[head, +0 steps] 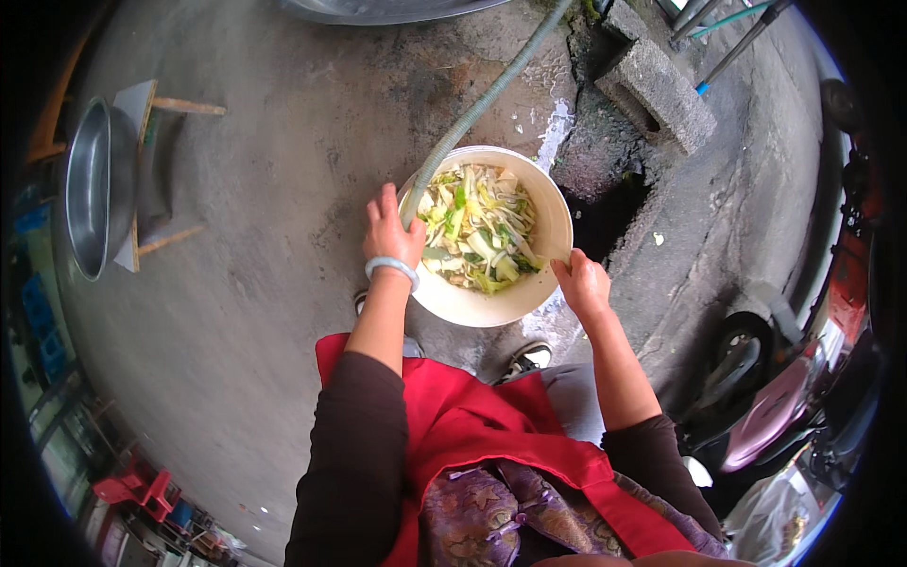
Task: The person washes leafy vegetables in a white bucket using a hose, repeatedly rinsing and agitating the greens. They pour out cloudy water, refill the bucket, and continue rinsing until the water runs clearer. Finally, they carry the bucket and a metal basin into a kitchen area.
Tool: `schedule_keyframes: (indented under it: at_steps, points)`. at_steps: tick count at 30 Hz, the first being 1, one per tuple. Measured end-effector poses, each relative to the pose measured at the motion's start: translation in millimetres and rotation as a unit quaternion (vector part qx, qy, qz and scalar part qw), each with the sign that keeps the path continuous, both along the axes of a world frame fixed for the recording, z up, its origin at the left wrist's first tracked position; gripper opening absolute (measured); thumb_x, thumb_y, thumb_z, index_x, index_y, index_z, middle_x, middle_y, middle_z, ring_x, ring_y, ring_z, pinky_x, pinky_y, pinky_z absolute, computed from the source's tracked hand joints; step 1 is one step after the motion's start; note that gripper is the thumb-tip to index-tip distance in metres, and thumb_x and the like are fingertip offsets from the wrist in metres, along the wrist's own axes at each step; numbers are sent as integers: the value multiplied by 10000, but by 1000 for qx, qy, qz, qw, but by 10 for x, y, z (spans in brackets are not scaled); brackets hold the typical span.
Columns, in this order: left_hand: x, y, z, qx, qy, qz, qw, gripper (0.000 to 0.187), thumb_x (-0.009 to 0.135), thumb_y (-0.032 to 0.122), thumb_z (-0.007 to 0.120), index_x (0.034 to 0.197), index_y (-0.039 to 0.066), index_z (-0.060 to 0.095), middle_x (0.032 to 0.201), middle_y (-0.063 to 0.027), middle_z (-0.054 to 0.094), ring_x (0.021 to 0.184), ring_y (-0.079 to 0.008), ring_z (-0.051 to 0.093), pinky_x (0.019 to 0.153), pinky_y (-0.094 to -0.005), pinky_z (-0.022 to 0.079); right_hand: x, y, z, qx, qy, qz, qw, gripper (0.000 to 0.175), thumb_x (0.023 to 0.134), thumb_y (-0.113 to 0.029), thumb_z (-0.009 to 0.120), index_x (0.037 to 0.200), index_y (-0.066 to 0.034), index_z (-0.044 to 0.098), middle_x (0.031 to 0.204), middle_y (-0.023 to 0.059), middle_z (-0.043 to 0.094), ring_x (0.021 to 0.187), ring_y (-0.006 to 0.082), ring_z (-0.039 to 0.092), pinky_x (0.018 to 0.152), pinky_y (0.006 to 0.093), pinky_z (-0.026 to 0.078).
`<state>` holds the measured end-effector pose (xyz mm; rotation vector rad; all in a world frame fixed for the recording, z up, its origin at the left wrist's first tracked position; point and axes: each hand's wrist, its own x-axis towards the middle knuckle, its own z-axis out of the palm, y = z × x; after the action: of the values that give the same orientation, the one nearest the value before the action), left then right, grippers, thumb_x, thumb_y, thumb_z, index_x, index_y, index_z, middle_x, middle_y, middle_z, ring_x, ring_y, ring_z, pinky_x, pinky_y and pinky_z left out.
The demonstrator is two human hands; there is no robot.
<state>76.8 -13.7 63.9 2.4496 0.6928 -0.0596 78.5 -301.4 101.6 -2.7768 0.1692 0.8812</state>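
Observation:
A round cream-white plastic bucket (460, 306) stands on the concrete before me. Inside it lie chopped leafy greens and pale vegetable pieces (485, 227). My left hand (394, 234), with a pale bangle (392, 268) at the wrist, grips the bucket's left rim. A grey-green ribbed hose (473, 113) comes over the far rim and runs down to this hand, passing between thumb and forefinger; its end is hidden there. On the right, my right hand (585, 282) pinches the rim, thumb towards the inside. No water flow can be made out.
Right of the bucket gapes a dark drain hole (602, 220), with a concrete block (655, 96) beyond. A metal basin (91, 188) rests on a stool (134, 106) at left; another large basin (397, 8) is ahead. Parked scooters (772, 404) line the right side.

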Motion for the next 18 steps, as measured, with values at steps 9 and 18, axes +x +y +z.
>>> schedule_keyframes:
  at_steps: [9,18]
  points:
    - [89,21,740,-28,154,-66,985,275,771,195,585,1026,100,543,1014,-176,511,920,-361,561,778,-448,481,113,441,775,200,0,29,979,300,794,-352,595,791,-53,602,787,184,628,753,369,607,670,443,481]
    - [-442,-602,1999,-194,-56,-59,978,135,780,76,578,910,58,546,934,-157,501,775,-374,566,659,-431,480,129,979,1845,431,187,-191,862,643,748,-439,693,1242,-73,503,947,56,608,697,133,569,583,284,458]
